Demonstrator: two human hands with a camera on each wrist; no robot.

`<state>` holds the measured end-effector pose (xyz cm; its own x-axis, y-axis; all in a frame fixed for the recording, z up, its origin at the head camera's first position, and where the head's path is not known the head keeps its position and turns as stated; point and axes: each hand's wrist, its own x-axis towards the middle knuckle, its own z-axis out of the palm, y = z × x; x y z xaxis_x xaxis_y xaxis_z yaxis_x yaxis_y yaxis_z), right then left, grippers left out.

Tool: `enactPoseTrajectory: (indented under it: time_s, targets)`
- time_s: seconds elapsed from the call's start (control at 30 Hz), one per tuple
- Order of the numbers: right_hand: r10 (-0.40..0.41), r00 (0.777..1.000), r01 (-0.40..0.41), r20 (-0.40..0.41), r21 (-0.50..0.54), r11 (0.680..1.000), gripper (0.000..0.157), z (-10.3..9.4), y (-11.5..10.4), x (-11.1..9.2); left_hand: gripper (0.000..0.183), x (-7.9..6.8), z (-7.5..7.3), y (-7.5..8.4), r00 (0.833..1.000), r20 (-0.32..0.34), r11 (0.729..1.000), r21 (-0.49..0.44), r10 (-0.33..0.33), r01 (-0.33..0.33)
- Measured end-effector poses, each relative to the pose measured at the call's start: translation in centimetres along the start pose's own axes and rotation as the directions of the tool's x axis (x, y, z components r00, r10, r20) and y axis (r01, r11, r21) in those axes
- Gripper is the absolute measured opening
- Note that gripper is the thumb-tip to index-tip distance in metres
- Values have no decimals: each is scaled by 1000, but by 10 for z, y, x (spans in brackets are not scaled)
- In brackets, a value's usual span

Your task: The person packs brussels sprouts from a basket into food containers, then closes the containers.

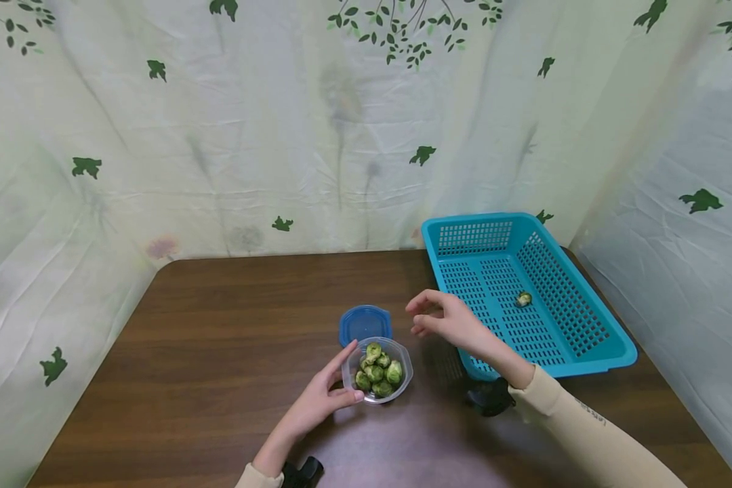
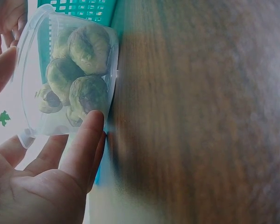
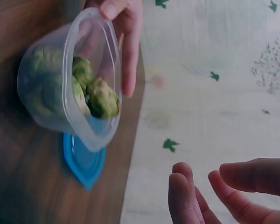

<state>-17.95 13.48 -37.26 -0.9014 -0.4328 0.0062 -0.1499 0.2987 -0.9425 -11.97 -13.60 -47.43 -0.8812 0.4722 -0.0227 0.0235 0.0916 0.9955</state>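
A clear plastic container (image 1: 408, 373) with several Brussels sprouts (image 1: 375, 373) in it stands on the table. My left hand (image 1: 318, 401) holds it from the left, the thumb at its near side and the fingers along its wall. In the left wrist view, the sprouts show through the wall of the container (image 2: 44, 126). My right hand (image 1: 451, 321) hovers between the container and a blue basket, fingers loosely bent with nothing between them. The right wrist view shows a gap between its thumb and fingertips (image 3: 179, 189).
Just behind the container lies a blue lid (image 1: 366, 324). The blue perforated basket (image 1: 592, 367) stands on the right of the brown table (image 1: 232, 352), with one Brussels sprout (image 1: 523, 299) inside. A patterned curtain (image 1: 268, 135) hangs behind the table.
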Motion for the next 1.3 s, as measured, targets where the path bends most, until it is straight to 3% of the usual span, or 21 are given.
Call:
enactPoseTrajectory:
  time_s: [0.4, 0.93, 1.3]
  targets:
    - [11, 1000, -10, -13, 17, 1000, 24, -35, 2, -7, 80, -1, 1, 0, 1000, -7, 1000, 0, 5, -5]
    - [45, 995, -50, -94, -50, 997, 32, -84, 9, -13, 80, -1, 0, -2, 1000, -5, 1000, 2, 5, -5]
    - [91, 986, -106, -143, -100, 989, 38, -117, 29, -12, 80, -1, 0, 0, 1000, -8, 1000, 2, 1, -1]
